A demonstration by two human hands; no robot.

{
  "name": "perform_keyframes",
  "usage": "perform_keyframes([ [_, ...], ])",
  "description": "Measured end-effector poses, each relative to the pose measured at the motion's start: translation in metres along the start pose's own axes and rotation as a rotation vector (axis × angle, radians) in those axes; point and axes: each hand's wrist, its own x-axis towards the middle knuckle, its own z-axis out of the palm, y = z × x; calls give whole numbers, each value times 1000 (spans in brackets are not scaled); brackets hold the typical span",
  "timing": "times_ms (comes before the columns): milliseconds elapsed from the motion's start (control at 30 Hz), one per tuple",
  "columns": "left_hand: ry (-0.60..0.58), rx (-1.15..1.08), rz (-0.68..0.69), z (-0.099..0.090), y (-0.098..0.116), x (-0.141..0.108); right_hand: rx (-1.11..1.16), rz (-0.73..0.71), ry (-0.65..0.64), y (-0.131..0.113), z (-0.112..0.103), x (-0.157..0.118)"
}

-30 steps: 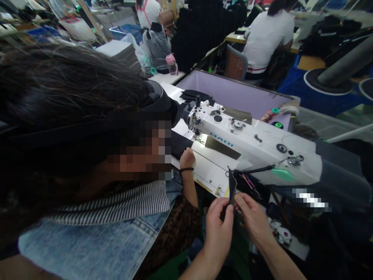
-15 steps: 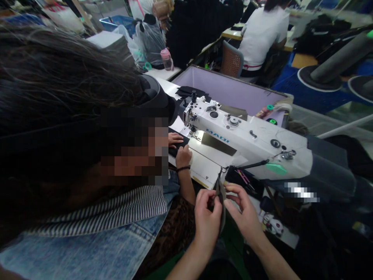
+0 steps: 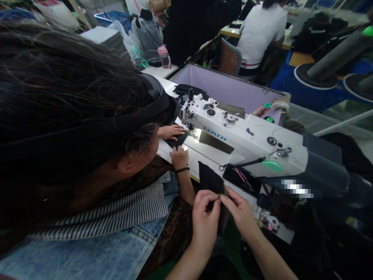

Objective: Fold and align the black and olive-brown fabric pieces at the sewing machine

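On my left, a co-worker's dark-haired head with a matt black headband (image 3: 157, 97) and a faded blue denim garment with a striped facing (image 3: 116, 233) block much of the white sewing table (image 3: 167, 153). Past them, the co-worker's hands (image 3: 179, 155) press a flat dark cloth, partly hidden by the head. Next, my left hand (image 3: 205, 219) pinches a thin, pointed black fabric piece (image 3: 210, 179) between thumb and fingers, at the table's near edge; its lower part is hidden behind my hands. My right hand (image 3: 243, 214) pinches the same piece, fingertips nearly meeting the left's. Beyond stands the glossy white sewing machine (image 3: 239, 130), hiding part of a lavender-walled bin (image 3: 201, 77). Farther right, a black-and-white panda-like trinket (image 3: 269, 221) borders shadows too dark to make out.
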Motion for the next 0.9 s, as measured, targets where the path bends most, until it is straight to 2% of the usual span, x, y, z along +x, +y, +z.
perform_keyframes([
  [67, 22, -43, -111, 0, 1, -1, -100, -8, 86, 3, -5, 0],
  [167, 7, -148, -333, -1, 1, -2, -243, -10, 279, 10, -15, 2],
  [233, -22, -184, -404, 0, 1, -3, -270, 9, 335, 13, -19, 4],
  [267, -33, -161, -384, 0, 1, -3, -267, 16, 347, 14, -20, 4],
  [400, -61, 78, -149, 3, 0, -4, -207, -31, 356, 13, -16, -1],
  [500, -69, 126, -86, 3, -3, -2, -158, -101, 250, 14, -9, -5],
  [633, -60, 121, -54, 0, -5, 2, -149, -101, 90, 19, -1, -2],
  [833, -103, 153, 0, 1, 0, -2, -231, -246, 222, 19, 3, 6],
  [900, -131, 197, -10, -1, -3, -5, -170, -268, 283, 19, 4, 5],
])
